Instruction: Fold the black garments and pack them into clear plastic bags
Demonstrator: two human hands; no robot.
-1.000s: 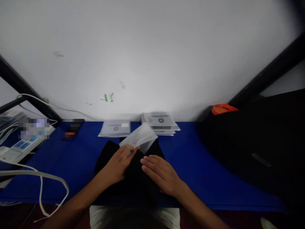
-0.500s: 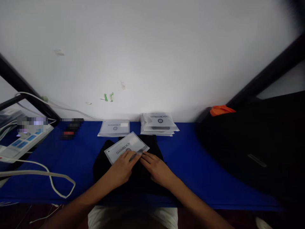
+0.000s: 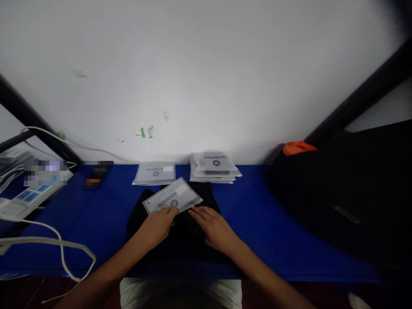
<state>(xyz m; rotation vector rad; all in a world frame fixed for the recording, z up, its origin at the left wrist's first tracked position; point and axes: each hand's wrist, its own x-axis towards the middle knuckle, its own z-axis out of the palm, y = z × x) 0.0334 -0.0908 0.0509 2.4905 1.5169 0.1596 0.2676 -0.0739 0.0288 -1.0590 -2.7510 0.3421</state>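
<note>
A translucent grey ROCKBROS zip bag [image 3: 174, 195] lies tilted over a black fabric piece [image 3: 206, 191] in front of me. My left hand [image 3: 159, 223] pinches the bag's lower edge, near the round logo. By the bag's lower right corner, my right hand [image 3: 210, 225] has its fingertips at the edge and appears to grip it; its thumb is hidden. Part of the bag's near edge is behind my left fingers. What is inside the bag is hard to make out.
Behind, against the wall, are a single similar bag [image 3: 154, 174] and a stack of such bags [image 3: 215, 165]. A power strip [image 3: 32, 197] and white cables [image 3: 61, 244] lie at left. A large black object [image 3: 328, 184] with an orange piece [image 3: 299, 148] stands at right.
My left hand has slid left along the bag's lower edge, away from my right hand. The bag has shifted slightly, and my right hand stays near its corner.
</note>
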